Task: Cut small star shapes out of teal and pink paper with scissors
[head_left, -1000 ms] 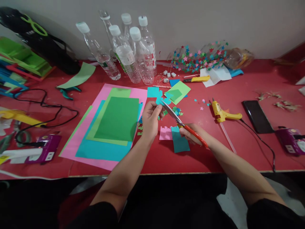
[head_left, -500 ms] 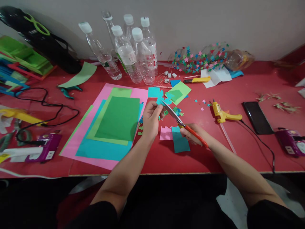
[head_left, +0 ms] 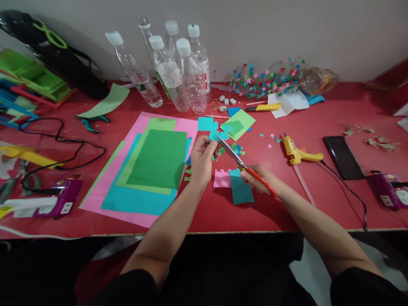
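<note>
My left hand (head_left: 204, 153) pinches a small piece of blue paper (head_left: 214, 135) between thumb and fingers. My right hand (head_left: 259, 177) is closed on the scissors (head_left: 247, 165), which have red handles. Their blades point up and left, with the tips at the blue paper by my left thumb. Small cut paper stars (head_left: 236, 148) lie under the blades. Below them are a pink paper scrap (head_left: 222, 179) with a notched edge and a teal paper piece (head_left: 241, 189). A light green paper piece (head_left: 244, 123) rests just beyond my hands.
Stacked coloured sheets (head_left: 156, 159) lie left of my hands. Several plastic bottles (head_left: 168, 72) stand by the wall, near a clear bottle (head_left: 267, 78) covered in stars. A yellow glue gun (head_left: 296, 153), a phone (head_left: 344, 157) and a yellow cutter (head_left: 264, 107) lie to the right.
Almost nothing differs. Both hands, the scissors and the blue paper keep nearly the same place, and the view has shifted very slightly.
</note>
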The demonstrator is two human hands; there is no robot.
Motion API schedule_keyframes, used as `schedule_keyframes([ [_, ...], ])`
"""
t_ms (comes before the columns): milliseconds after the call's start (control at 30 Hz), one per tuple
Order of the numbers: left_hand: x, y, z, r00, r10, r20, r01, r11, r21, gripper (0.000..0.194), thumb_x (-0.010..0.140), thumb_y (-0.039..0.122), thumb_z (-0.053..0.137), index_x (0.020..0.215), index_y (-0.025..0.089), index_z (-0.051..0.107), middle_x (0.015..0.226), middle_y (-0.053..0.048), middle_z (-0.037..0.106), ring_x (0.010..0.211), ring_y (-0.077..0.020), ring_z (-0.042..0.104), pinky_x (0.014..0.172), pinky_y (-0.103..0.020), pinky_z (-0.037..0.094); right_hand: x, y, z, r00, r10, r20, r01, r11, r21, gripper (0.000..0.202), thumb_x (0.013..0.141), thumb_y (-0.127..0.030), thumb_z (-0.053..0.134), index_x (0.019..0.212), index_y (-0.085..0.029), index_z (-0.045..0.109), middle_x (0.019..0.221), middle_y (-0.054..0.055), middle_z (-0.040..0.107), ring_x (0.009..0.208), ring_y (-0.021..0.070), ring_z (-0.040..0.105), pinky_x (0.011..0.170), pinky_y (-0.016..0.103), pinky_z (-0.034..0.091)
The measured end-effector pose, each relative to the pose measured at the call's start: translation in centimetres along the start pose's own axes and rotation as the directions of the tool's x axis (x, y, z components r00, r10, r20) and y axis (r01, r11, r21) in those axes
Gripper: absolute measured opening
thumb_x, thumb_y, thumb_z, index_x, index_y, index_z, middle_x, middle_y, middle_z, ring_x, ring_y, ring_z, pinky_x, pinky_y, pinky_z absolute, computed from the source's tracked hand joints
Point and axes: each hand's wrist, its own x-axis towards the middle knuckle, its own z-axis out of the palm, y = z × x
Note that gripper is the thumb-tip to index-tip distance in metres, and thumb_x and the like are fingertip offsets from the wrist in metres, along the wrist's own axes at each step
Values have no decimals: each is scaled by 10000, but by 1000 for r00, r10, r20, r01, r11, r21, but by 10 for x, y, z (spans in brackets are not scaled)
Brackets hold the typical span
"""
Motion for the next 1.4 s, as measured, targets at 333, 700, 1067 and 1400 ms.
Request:
schedule_keyframes([
  [333, 4, 2, -5, 1000, 4, -29, -3, 999, 34, 145, 768, 256, 645, 701, 188, 537, 546, 48, 537, 478, -57, 475, 481, -187, 395, 1, -1, -1, 999, -17, 45, 16, 1000, 19, 422, 809, -570, 544, 657, -178, 500, 478, -59, 400, 382, 74, 370, 398, 216, 289],
  [700, -3, 2, 1, 1000, -13, 19, 13, 1000, -14, 112, 776, 211, 617, 695, 189, 543, 589, 45, 523, 519, -60, 482, 510, -199, 393, -1, 0, 6, 996, 16, 84, -32, 979, 199, 488, 796, -650, 519, 705, -170, 533, 420, -82, 382, 324, 75, 391, 354, 211, 356],
  [1067, -3, 1, 1, 999, -20, 28, 21, 999, -36, 85, 779, 195, 620, 704, 192, 578, 596, 37, 534, 529, -63, 489, 506, -203, 390, -1, 0, 10, 994, 100, 38, -105, 984, 146, 407, 858, -545, 495, 674, -182, 500, 414, -79, 394, 309, 69, 383, 337, 198, 338],
  [1400, 1, 6, -4, 998, -59, 35, 58, 998, 11, 114, 734, 247, 661, 683, 172, 592, 586, 20, 595, 494, -58, 489, 489, -195, 380, -3, -7, 8, 1000, 24, 11, -24, 996, 88, 389, 811, -549, 525, 694, -178, 501, 465, -72, 395, 344, 76, 399, 359, 209, 324],
])
